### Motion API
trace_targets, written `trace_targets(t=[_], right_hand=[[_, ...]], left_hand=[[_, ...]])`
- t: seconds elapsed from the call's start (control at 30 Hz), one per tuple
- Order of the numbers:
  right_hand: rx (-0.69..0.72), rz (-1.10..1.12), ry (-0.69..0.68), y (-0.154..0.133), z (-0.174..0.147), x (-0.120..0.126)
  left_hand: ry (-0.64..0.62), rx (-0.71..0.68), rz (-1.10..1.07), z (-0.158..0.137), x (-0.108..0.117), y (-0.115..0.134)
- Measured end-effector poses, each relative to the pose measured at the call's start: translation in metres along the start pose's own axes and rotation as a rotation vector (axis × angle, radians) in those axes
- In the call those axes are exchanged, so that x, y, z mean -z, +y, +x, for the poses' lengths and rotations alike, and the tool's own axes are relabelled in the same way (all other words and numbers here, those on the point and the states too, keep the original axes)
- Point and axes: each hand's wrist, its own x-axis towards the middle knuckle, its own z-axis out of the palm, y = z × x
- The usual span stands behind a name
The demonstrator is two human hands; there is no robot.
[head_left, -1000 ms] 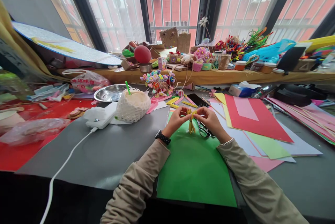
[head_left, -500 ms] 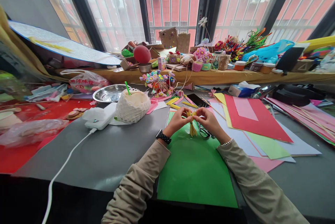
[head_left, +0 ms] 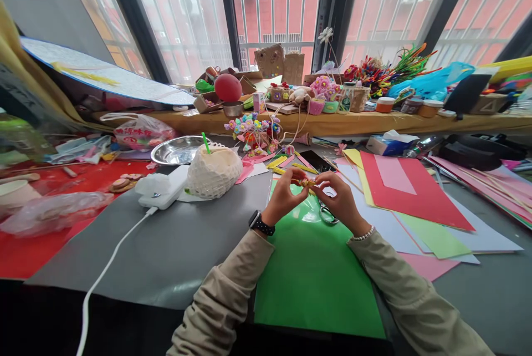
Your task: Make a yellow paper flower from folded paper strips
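Between my two hands is a small folded piece of yellow paper, pinched at both sides and partly covered by fingers. My left hand, with a black watch at the wrist, closes on its left end. My right hand, wearing a beaded bracelet, pinches its right end. Both hover over the top part of a green sheet. A pair of scissors lies just under my right hand, its blades hidden. Yellow paper strips lie beyond my left hand.
A coconut in white foam netting with a green straw stands left, by a metal plate and a white charger with a cable. Coloured sheets overlap at right. Craft flowers and a phone lie behind.
The yellow paper has turned from hanging upright, fanned at its ends, to lying sideways between my fingers. My hands have tilted with it, and the view has shifted slightly.
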Motion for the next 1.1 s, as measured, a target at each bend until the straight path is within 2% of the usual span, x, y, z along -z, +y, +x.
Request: trace_targets(t=[0.1,0.3,0.43,0.53,0.67,0.9,1.0,1.1], right_hand=[[0.010,-0.015,0.004,0.001,-0.001,0.000],[-0.011,0.013,-0.036,0.001,0.000,-0.003],[-0.110,0.087,-0.108,0.000,0.000,-0.003],[-0.193,0.206,-0.128,0.001,-0.001,0.000],[-0.362,0.365,-0.193,0.006,0.001,0.004],[-0.600,0.457,-0.349,0.017,0.003,0.009],[-0.664,0.497,-0.386,0.021,0.003,0.011],[-0.684,0.506,-0.372,0.022,0.003,0.012]], left_hand=[[-0.001,-0.007,-0.005,-0.001,0.000,-0.001],[-0.088,0.014,0.040,-0.001,0.006,-0.001],[-0.227,0.111,0.057,0.002,0.013,0.005],[-0.281,0.134,0.012,0.003,0.015,0.008],[-0.308,0.244,-0.118,0.003,0.015,0.003],[-0.350,0.459,-0.265,0.003,0.008,-0.014],[-0.368,0.555,-0.356,0.002,0.007,-0.014],[-0.336,0.570,-0.412,0.001,0.005,-0.015]])
